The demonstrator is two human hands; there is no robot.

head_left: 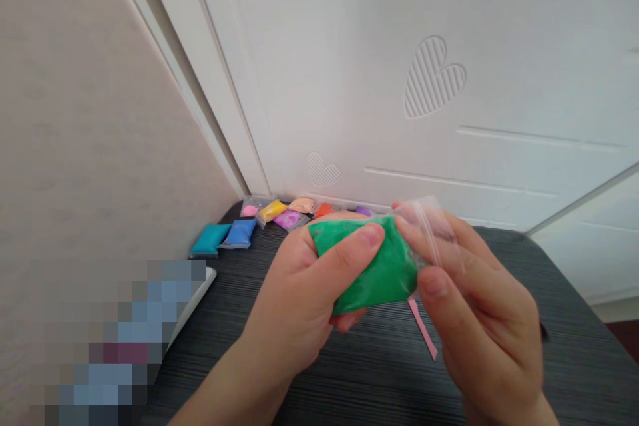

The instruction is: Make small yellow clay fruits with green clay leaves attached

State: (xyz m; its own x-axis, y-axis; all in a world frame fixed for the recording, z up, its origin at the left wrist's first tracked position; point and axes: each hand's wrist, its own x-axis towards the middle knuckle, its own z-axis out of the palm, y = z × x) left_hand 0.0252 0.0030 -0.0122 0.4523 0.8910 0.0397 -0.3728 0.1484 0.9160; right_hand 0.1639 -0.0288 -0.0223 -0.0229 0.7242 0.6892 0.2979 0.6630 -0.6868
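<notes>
A clear zip bag of green modelling clay (372, 273) is held up over the dark table. My left hand (309, 286) wraps round its filled part, thumb pressed across the front. At the zip end, my right hand (484, 306) pinches the clear plastic between thumb and fingers; whether the seal is open cannot be made out. Below the bag a pink flat stick tool (423, 329) lies on the table, its upper end hidden behind the bag.
Along the back of the dark wood-grain table (239, 346) lie several clay bags, among them a teal bag (210, 239), a blue bag (239, 233) and a yellow bag (272, 212). A white panel with hearts (434, 76) stands behind. A blurred-out white-edged object (194, 299) is at left.
</notes>
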